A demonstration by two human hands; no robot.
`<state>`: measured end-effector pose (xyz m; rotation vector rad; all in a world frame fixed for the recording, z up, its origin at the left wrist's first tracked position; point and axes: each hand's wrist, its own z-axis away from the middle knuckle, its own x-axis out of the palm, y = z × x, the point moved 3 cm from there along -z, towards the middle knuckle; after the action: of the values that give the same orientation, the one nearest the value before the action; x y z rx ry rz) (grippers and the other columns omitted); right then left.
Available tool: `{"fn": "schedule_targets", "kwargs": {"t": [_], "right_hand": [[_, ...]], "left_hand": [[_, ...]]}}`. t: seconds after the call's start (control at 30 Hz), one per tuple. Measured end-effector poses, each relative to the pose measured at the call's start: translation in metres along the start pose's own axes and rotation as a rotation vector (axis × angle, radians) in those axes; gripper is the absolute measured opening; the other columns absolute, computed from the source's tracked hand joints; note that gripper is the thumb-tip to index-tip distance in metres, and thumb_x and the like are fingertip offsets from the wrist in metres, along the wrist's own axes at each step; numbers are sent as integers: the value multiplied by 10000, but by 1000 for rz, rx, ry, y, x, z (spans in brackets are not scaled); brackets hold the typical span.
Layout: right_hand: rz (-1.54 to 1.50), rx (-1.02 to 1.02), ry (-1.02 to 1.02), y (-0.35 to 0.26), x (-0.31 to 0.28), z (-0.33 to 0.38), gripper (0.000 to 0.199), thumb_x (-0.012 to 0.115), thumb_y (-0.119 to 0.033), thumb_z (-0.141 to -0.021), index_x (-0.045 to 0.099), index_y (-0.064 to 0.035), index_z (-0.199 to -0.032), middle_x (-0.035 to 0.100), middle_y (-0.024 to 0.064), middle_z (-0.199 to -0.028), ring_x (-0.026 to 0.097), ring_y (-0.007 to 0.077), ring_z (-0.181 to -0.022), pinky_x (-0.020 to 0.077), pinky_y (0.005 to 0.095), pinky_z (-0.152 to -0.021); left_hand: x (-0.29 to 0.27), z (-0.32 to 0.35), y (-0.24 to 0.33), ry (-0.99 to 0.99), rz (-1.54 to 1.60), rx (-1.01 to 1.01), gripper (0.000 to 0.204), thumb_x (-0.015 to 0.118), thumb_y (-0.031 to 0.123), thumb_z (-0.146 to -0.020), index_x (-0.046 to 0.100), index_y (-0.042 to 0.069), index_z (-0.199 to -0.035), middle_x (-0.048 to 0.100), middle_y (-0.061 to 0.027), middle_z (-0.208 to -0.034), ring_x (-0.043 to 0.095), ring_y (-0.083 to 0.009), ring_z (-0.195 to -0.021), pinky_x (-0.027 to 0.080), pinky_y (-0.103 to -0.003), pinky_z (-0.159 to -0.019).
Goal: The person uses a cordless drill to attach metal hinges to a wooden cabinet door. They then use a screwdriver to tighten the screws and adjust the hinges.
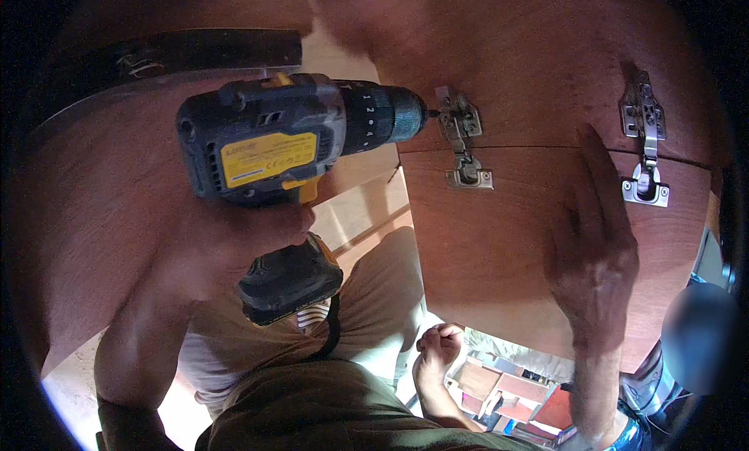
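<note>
My left hand [257,231] is wrapped around the grip of a dark cordless drill [281,135] with a yellow label, its index finger by the yellow trigger. The drill lies level, and its bit meets the plate of a metal cabinet hinge [466,131] fixed across the seam of two reddish-brown wooden panels [507,232]. Over the panels, between this hinge and a second cabinet hinge [646,143], my right hand [594,240] has its index finger stretched out and the others partly bent. It holds nothing; whether it touches the wood I cannot tell.
A black bar [179,57] runs along the wood at the upper left. Another person's hand [441,346], fingers curled, shows below the panels. Behind it stand open boxes [499,388] with assorted items. A person's blurred head [702,338] is at the right edge.
</note>
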<state>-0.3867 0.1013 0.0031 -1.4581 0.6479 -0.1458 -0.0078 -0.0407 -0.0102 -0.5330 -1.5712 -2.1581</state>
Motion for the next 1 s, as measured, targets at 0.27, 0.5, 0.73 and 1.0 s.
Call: {"fn": "schedule_targets", "kwargs": {"t": [0.27, 0.5, 0.73, 1.0], "right_hand": [[54, -203, 8, -11, -19, -31, 588, 773, -218, -762, 432, -19, -1197, 588, 81, -947, 601, 192, -849, 504, 310, -743], [-263, 63, -350, 2, -39, -56, 622, 754, -74, -715, 481, -3, -1270, 563, 103, -1237, 514, 254, -1156, 323, 411, -1038], [-118, 99, -416, 0, -3, -56, 513, 749, -65, -753, 547, -44, -1224, 584, 61, -1200, 529, 212, -1129, 386, 375, -976], [206, 76, -171, 23, -3, -44, 291, 728, -64, -788, 644, 16, -1056, 651, 99, -1045, 600, 210, -956, 481, 345, -851]], "left_hand": [[-3, 1, 4, 48, -15, -12, 244, 722, 52, -761, 632, 39, -988, 632, -38, -816, 611, -140, -731, 501, -283, -651], [-3, 4, 0, -39, 32, -15, 228, 720, 34, -777, 626, 39, -984, 633, -35, -840, 607, -129, -748, 506, -290, -661], [-9, 1, -4, -112, 107, 34, 258, 717, 27, -772, 618, 48, -1009, 626, -36, -881, 599, -129, -770, 500, -289, -678], [-3, 1, -4, -145, 101, 41, 313, 685, 15, -762, 604, 38, -1064, 620, -49, -930, 594, -144, -824, 498, -315, -730]]}}
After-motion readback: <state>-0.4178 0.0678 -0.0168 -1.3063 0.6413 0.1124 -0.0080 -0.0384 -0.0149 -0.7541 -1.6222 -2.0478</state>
